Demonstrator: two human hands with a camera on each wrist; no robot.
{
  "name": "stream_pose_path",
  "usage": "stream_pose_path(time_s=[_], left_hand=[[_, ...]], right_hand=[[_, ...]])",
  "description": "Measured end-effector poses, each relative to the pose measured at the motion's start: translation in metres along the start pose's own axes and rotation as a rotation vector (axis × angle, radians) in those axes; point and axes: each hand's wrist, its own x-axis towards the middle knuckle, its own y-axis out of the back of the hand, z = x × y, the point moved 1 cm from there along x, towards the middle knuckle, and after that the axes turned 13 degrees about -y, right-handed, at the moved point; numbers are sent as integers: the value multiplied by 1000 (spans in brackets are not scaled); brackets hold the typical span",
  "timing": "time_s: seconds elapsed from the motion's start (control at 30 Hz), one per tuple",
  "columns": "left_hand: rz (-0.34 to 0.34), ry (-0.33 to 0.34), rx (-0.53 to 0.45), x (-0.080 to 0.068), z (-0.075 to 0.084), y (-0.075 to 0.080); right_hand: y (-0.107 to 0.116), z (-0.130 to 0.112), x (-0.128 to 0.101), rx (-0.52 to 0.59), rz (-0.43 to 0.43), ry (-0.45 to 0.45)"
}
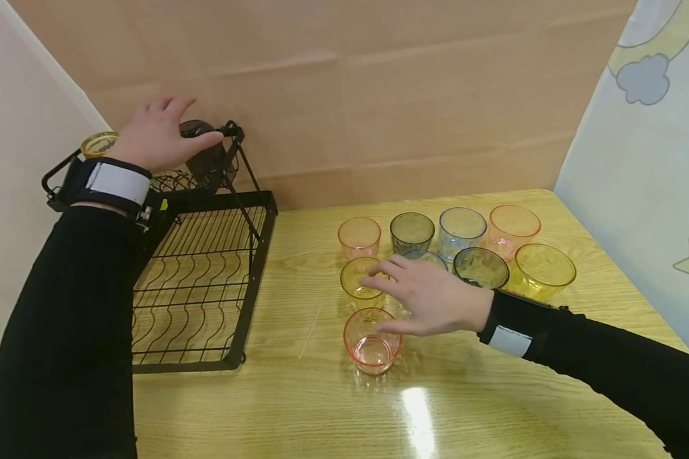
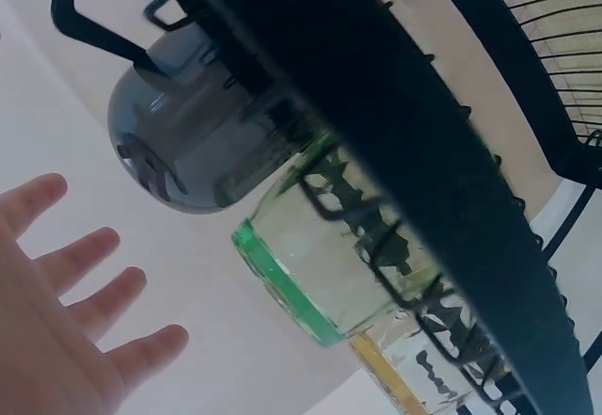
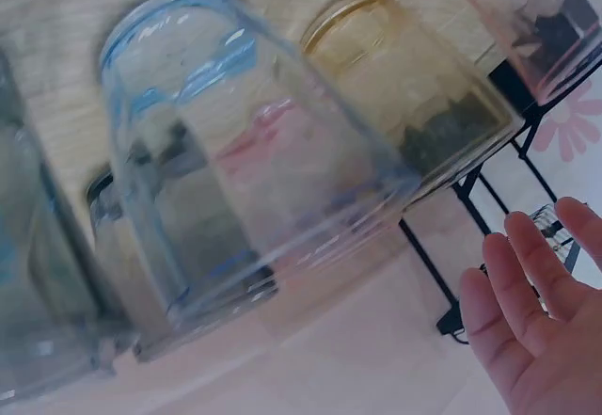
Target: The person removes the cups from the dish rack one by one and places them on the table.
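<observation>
My left hand (image 1: 157, 135) is raised over the upper tier of a black dish rack (image 1: 229, 319), fingers spread and holding nothing. Beside it on that tier is a dark glass (image 1: 203, 156). The left wrist view also shows a green-tinted glass (image 2: 324, 246) and a yellow-rimmed glass (image 2: 400, 377) there, apart from the fingers. My right hand (image 1: 427, 294) hovers among glasses on the table, its fingers loosely extended. Below its thumb stands a pink glass with a red rim (image 1: 373, 354); a yellow glass (image 1: 357, 293) is near its fingertips. Whether they touch I cannot tell.
Several more tinted glasses stand behind and right of my right hand, among them a pink one (image 1: 358, 236), a dark one (image 1: 411, 233), a blue one (image 1: 462, 233) and a yellow one (image 1: 542, 274). A tan wall (image 1: 344, 115) closes off the table's back.
</observation>
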Motion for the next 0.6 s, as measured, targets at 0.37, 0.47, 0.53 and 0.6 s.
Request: stream_pose_path(time_s=[0.37,0.47,0.53,0.6], left_hand=[[-24,87,-28,23,-10,3],[-21,114,-28,28,-13,1],[-23,132,-35,32,-15,-3],[-29,149,-45,35,-16,-8]], right_hand=[[8,25,-1,-32,-41,-146],[8,29,-2,-23,-48,-166],[9,30,-3,-18,-52,-169],[10,31,-3,-15,-55,-170]])
